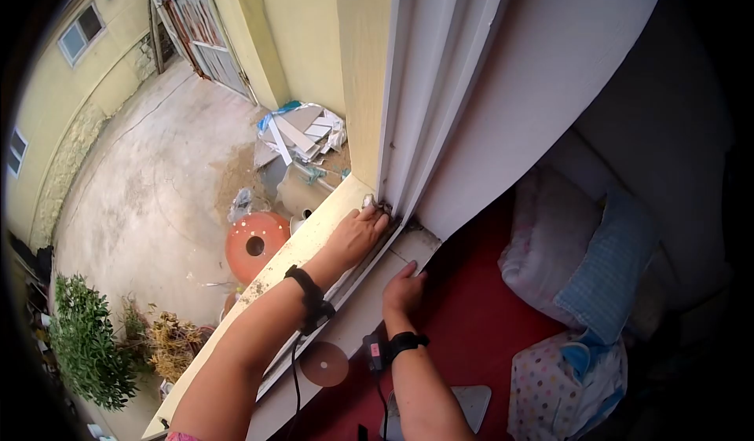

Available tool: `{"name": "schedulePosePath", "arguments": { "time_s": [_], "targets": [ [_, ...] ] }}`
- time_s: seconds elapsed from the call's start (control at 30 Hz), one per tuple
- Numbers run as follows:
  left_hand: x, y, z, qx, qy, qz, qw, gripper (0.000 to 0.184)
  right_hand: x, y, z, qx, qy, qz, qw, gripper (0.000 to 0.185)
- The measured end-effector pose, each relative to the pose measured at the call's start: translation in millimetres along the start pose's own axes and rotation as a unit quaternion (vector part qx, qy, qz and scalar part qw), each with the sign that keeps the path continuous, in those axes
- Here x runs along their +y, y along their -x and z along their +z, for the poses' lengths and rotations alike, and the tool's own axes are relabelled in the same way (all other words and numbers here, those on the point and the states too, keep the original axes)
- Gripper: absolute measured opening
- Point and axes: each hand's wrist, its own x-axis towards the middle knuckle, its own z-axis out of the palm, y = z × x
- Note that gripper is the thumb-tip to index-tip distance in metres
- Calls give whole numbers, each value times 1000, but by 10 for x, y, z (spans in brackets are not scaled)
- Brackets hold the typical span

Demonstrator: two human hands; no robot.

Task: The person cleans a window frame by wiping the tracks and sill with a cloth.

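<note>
My left hand (pixel 357 239) reaches over the window track to the outer corner of the window frame (pixel 424 87). Its fingers are bent together around a small whitish scrap (pixel 367 200), perhaps a bit of cloth or paper; I cannot make out which. Dark dirt (pixel 385 207) lies in the corner by the fingertips. My right hand (pixel 403 290) is at the edge of the inner sill (pixel 353 327), thumb stretched out and the other fingers partly hidden. Nothing shows in it. Both wrists wear black straps with small boxes and cables.
A brown disc (pixel 324 364) lies on the inner sill. Below it are a red surface (pixel 463 315), a grey flat panel (pixel 471 406) and folded bedding (pixel 550 245). Outside, a yellow ledge (pixel 259 296) borders a drop to a courtyard with a round orange object (pixel 255 245), scrap boards (pixel 298 131) and plants (pixel 86 343).
</note>
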Motion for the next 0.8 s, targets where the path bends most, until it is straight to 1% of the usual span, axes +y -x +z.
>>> {"name": "schedulePosePath", "arguments": {
  "time_s": [0.03, 0.1, 0.13, 0.2, 0.23, 0.3, 0.33, 0.4, 0.43, 0.5, 0.53, 0.57, 0.63, 0.67, 0.7, 0.77, 0.8],
  "targets": [
    [3, -12, 9, -1, 0, 0, 1000, 27, -13, 2, -10, 0, 0, 1, 1000, 48],
    [-4, -13, 48, 23, 44, -25, 998, 19, -29, 18, -40, -22, -4, 15, 1000, 49],
    [-21, 7, 99, 23, 45, -29, 998, 19, 1, 26, -19, -24, -1, 13, 1000, 49],
    [-48, -26, 96, 124, 55, 17, 991, 15, 18, 2, 33, 9, -21, -1, 1000, 53],
    [-28, -12, 59, 124, 58, 14, 990, 15, 47, 5, 27, 9, -17, -2, 1000, 53],
    [-41, 17, -59, -19, 63, -20, 998, 14, 32, -12, 27, -4, -23, -1, 1000, 54],
    [-41, 86, -58, -18, 63, -23, 998, 14, 39, -16, 32, -6, -21, -2, 1000, 54],
    [-8, 268, -47, 57, 76, -6, 995, 8, 58, -43, 54, 3, -30, -2, 1000, 55],
    [3, 334, -53, 58, 74, -9, 996, 8, 56, -44, 53, 0, -30, -5, 1000, 55],
    [65, 441, -59, 45, 23, 10, 999, 7, 46, -41, 49, 3, 0, 3, 1000, 54],
    [119, 451, -58, 46, -26, 10, 999, 8, 27, -39, 66, 1, -2, -4, 1000, 54],
    [86, 460, -68, 50, -29, 7, 998, 8, 33, -44, 69, 5, -2, -2, 1000, 54],
    [79, 477, -124, 25, 32, 5, 999, 9, 13, -18, 8, 13, 5, -1, 1000, 55],
    [70, 510, -150, 26, 35, 0, 999, 9, 1, -10, -15, 6, 4, 2, 1000, 58],
    [52, 569, -212, 40, 48, -6, 998, 8, -23, 19, -26, -3, 3, 6, 1000, 62],
    [-38, 710, -364, 49, 59, -15, 997, 6, -11, 11, -2, -8, 0, 6, 1000, 60],
    [-118, 781, -446, 82, 71, -42, 993, 6, 4, -10, 2, -9, -8, 6, 1000, 58]
  ]
}}
